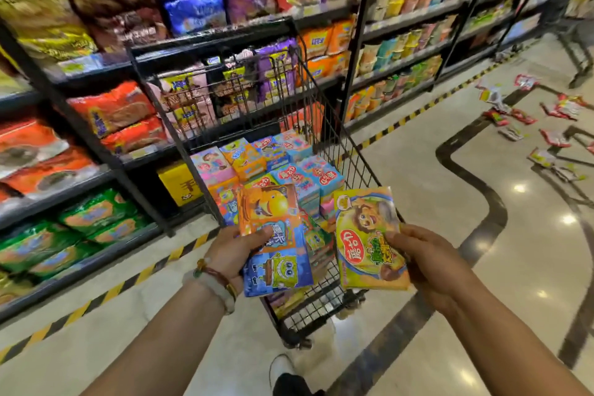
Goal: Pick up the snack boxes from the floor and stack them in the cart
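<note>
Cardboard, thin and glossy: orange-and-blue cartoon snack boxes (274, 239) pinched at edge in left hand (233, 255), yellow-green cartoon snack box (369, 239) gripped in right hand (424, 259), above black wire cart (331, 135) at 12 o'clock. Likely light, crushable, slippery; hold by edges.

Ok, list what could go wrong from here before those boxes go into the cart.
1. The left hand grips two boxes at once, the orange box over the blue box; one may slip out.
2. The stacked boxes already fill the cart; adding the yellow-green box from the right hand could topple them.
</note>
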